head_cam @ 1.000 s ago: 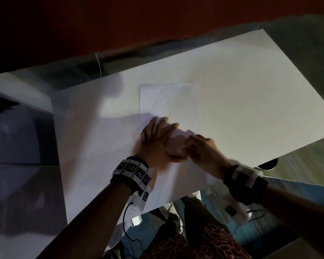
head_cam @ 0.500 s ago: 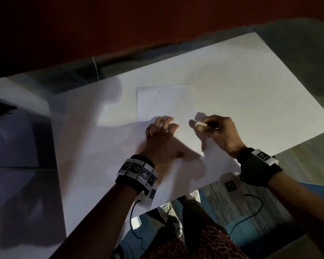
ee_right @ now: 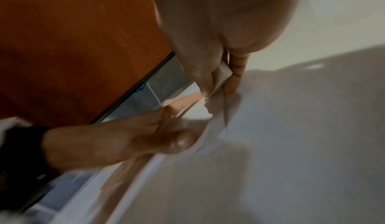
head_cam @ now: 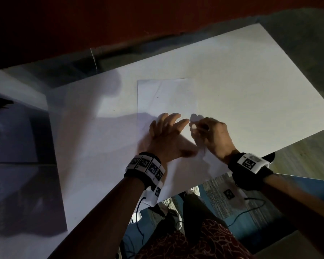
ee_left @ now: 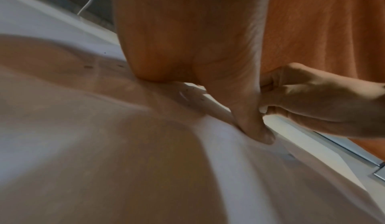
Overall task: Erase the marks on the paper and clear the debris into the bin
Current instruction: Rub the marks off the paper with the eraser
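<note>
A white sheet of paper (head_cam: 166, 96) lies on a large white board (head_cam: 241, 81); small dark crumbs of debris (head_cam: 174, 108) speckle it. My left hand (head_cam: 168, 131) lies flat on the paper's near part, fingers straight and spread, holding it down. My right hand (head_cam: 211, 135) pinches a small white eraser (head_cam: 194, 126) between thumb and fingers, its end at the paper's right edge beside my left fingertips. In the right wrist view the eraser (ee_right: 224, 73) shows between thumb and fingers just above the paper. In the left wrist view, debris specks (ee_left: 192, 94) lie beside my palm.
The white board overhangs a grey surface (head_cam: 307, 161). A dark round opening (head_cam: 269, 157) shows at the board's near right edge behind my right wrist. A thin white cord (head_cam: 94, 60) runs at the back. My lap and cables sit below the board edge.
My right hand rose from beside the left palm to the paper's right edge, the eraser showing in its fingers, then shifted left toward my left fingertips. The left hand stayed pressing the paper.
</note>
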`<move>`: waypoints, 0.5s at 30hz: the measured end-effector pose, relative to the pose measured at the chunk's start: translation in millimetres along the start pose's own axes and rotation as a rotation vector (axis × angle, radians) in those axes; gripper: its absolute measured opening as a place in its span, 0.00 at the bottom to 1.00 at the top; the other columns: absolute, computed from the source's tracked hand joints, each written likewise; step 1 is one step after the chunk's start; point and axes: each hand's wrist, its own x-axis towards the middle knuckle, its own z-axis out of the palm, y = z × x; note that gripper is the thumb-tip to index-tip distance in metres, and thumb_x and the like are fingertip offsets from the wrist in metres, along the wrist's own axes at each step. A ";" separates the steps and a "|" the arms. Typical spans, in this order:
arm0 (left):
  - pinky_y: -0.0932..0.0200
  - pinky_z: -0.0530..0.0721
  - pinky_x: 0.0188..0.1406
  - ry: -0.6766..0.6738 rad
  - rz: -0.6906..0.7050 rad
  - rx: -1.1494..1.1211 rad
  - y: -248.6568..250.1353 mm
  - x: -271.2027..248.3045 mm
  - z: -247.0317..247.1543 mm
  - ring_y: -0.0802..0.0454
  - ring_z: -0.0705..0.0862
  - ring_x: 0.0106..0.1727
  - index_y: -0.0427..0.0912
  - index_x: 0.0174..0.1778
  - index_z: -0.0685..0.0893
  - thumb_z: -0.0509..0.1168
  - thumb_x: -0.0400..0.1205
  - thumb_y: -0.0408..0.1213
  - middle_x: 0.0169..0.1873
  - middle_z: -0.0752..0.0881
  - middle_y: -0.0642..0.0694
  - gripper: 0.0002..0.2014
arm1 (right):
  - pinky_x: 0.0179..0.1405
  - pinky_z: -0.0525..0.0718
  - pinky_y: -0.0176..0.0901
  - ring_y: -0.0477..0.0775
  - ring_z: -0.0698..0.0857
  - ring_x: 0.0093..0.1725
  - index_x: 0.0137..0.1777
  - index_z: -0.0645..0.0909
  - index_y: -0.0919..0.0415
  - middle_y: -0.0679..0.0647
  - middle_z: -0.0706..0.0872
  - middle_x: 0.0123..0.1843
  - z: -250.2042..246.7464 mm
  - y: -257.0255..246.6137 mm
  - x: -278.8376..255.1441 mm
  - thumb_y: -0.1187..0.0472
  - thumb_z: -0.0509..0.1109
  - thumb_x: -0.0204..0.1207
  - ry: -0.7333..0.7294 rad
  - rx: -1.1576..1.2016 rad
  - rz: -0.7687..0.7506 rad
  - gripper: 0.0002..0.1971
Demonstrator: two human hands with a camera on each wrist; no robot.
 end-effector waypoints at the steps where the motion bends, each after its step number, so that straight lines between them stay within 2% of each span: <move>1: 0.35 0.50 0.84 0.000 0.011 0.003 -2.2 -0.6 1.1 0.46 0.43 0.88 0.65 0.86 0.57 0.71 0.60 0.77 0.86 0.51 0.57 0.58 | 0.43 0.78 0.38 0.51 0.84 0.44 0.50 0.86 0.55 0.47 0.86 0.43 3.9 -3.3 -7.1 0.57 0.72 0.80 -0.047 -0.024 -0.027 0.04; 3: 0.33 0.52 0.83 -0.006 0.036 0.011 -6.0 -0.3 1.2 0.45 0.44 0.89 0.65 0.87 0.57 0.69 0.59 0.80 0.87 0.51 0.57 0.59 | 0.43 0.73 0.38 0.52 0.80 0.44 0.47 0.84 0.53 0.45 0.83 0.43 3.5 -10.3 -18.2 0.57 0.67 0.83 -0.149 -0.057 -0.112 0.05; 4: 0.33 0.52 0.83 -0.023 0.046 0.022 -7.0 0.2 -0.1 0.44 0.43 0.89 0.65 0.87 0.56 0.68 0.59 0.81 0.87 0.49 0.57 0.60 | 0.44 0.71 0.37 0.53 0.79 0.45 0.49 0.85 0.55 0.45 0.82 0.44 -0.4 -8.9 -18.7 0.60 0.66 0.83 -0.150 -0.079 -0.175 0.06; 5: 0.34 0.50 0.84 -0.051 0.050 0.035 -8.0 0.5 -2.9 0.44 0.41 0.88 0.65 0.87 0.54 0.67 0.59 0.80 0.87 0.47 0.57 0.60 | 0.44 0.72 0.38 0.54 0.79 0.45 0.52 0.87 0.58 0.47 0.84 0.44 -5.6 -5.4 -14.7 0.62 0.65 0.80 -0.127 -0.119 -0.226 0.09; 7: 0.37 0.43 0.85 -0.116 0.051 0.043 -9.5 1.7 -7.6 0.46 0.36 0.88 0.65 0.87 0.52 0.69 0.61 0.79 0.87 0.43 0.61 0.59 | 0.44 0.78 0.47 0.58 0.81 0.43 0.54 0.88 0.60 0.56 0.88 0.43 -15.4 2.7 -4.1 0.63 0.63 0.74 -0.025 -0.168 -0.208 0.14; 9: 0.39 0.40 0.84 -0.132 0.073 0.046 -14.4 1.4 -9.4 0.47 0.33 0.88 0.64 0.88 0.50 0.68 0.62 0.80 0.87 0.42 0.62 0.60 | 0.42 0.78 0.47 0.59 0.82 0.41 0.53 0.89 0.60 0.57 0.87 0.40 -14.0 -2.5 -6.2 0.65 0.66 0.75 0.002 -0.155 -0.157 0.11; 10: 0.39 0.41 0.85 -0.121 0.088 0.050 -18.0 1.4 -8.6 0.48 0.33 0.88 0.65 0.88 0.50 0.65 0.60 0.82 0.87 0.41 0.61 0.61 | 0.42 0.75 0.44 0.55 0.81 0.41 0.51 0.88 0.61 0.55 0.87 0.40 -8.9 -9.9 -11.8 0.66 0.68 0.77 -0.036 -0.142 -0.167 0.08; 12: 0.38 0.42 0.86 -0.107 0.108 0.055 -22.6 0.3 -7.2 0.47 0.34 0.88 0.66 0.88 0.50 0.58 0.57 0.85 0.88 0.42 0.60 0.62 | 0.40 0.69 0.41 0.53 0.78 0.40 0.48 0.87 0.64 0.55 0.85 0.40 -0.9 -20.6 -24.8 0.67 0.71 0.77 -0.142 -0.143 -0.272 0.04; 13: 0.38 0.42 0.86 -0.105 0.110 0.067 -22.6 0.0 -6.9 0.46 0.35 0.89 0.65 0.89 0.51 0.57 0.57 0.85 0.89 0.42 0.60 0.62 | 0.41 0.71 0.43 0.55 0.78 0.41 0.48 0.87 0.64 0.57 0.87 0.42 -2.0 -19.0 -25.6 0.67 0.71 0.77 -0.162 -0.165 -0.322 0.04; 15: 0.39 0.42 0.85 -0.111 0.102 0.097 -19.7 1.3 -8.5 0.45 0.36 0.89 0.65 0.88 0.51 0.58 0.57 0.85 0.88 0.43 0.59 0.62 | 0.44 0.77 0.48 0.58 0.82 0.44 0.49 0.88 0.63 0.57 0.90 0.49 -10.5 -8.7 -11.8 0.68 0.70 0.76 -0.107 -0.181 -0.293 0.06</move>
